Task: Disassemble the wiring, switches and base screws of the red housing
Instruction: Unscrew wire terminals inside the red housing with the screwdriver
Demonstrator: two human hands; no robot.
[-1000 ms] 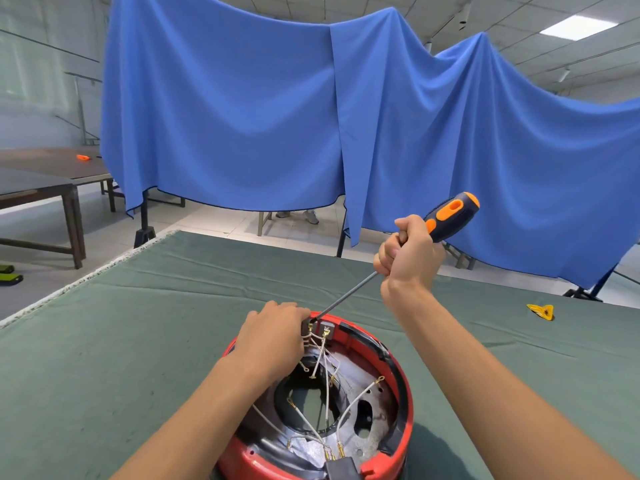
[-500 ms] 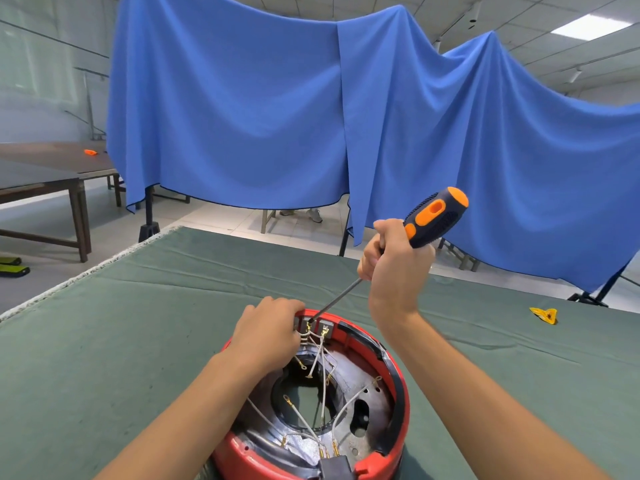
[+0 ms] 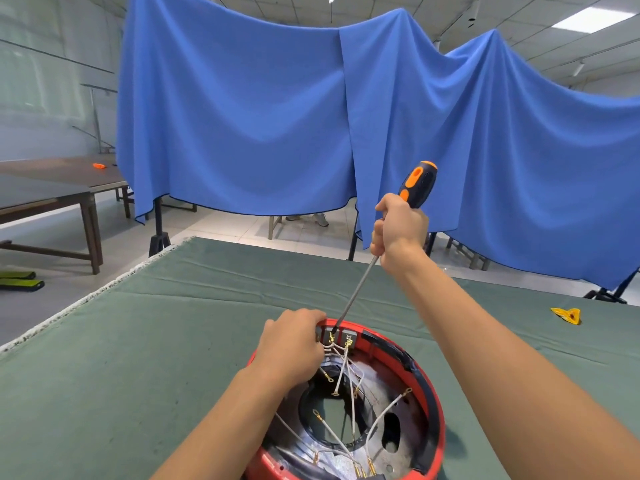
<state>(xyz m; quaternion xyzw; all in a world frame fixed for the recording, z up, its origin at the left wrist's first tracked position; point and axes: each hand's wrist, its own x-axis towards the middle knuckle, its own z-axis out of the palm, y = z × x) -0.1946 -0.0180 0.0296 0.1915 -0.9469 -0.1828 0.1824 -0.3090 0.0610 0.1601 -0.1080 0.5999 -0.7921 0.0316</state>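
Right hand (image 3: 401, 230) fisted around screwdriver (image 3: 414, 188), tip down at switch block (image 3: 334, 334).
Left hand (image 3: 294, 344) curled over far rim of red housing (image 3: 434, 410) on green table (image 3: 138, 341), white wires (image 3: 341, 375) splayed inside.

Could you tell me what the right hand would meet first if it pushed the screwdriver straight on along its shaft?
The right hand points the screwdriver down at the grey switch block on the far rim of the red housing. The tip seems already there, so it would probably meet that block first; depth is unclear.
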